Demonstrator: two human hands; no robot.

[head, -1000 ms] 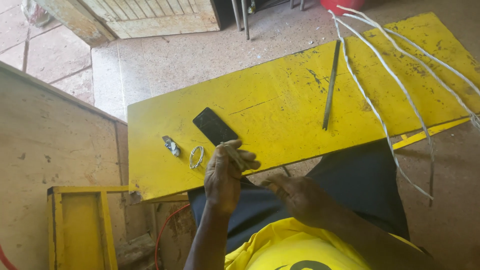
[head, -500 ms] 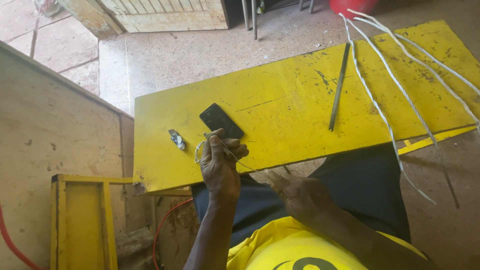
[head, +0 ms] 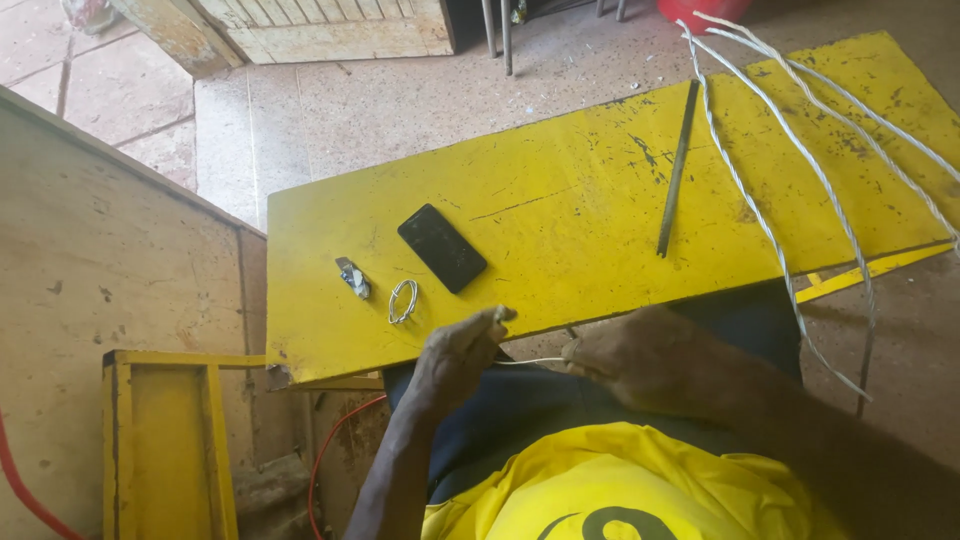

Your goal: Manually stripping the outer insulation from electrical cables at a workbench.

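My left hand (head: 455, 358) and my right hand (head: 640, 355) are both below the near edge of the yellow board (head: 600, 190), over my lap. Between them stretches a short thin white wire (head: 530, 361), each hand pinching one end. On the board just beyond my left hand lie a small wire loop (head: 402, 300), a little metal piece (head: 352, 277) and a black phone (head: 441, 247).
A thin dark metal rod (head: 676, 170) lies across the board. Long twisted white wires (head: 790, 170) run over its right end toward the floor. A yellow frame (head: 165, 440) and a plywood panel (head: 100, 260) stand at left, a wooden door (head: 320, 25) beyond.
My left hand has come back from the board near the wire loop to below its near edge. A short wire is now stretched between both hands. The view shifted slightly.
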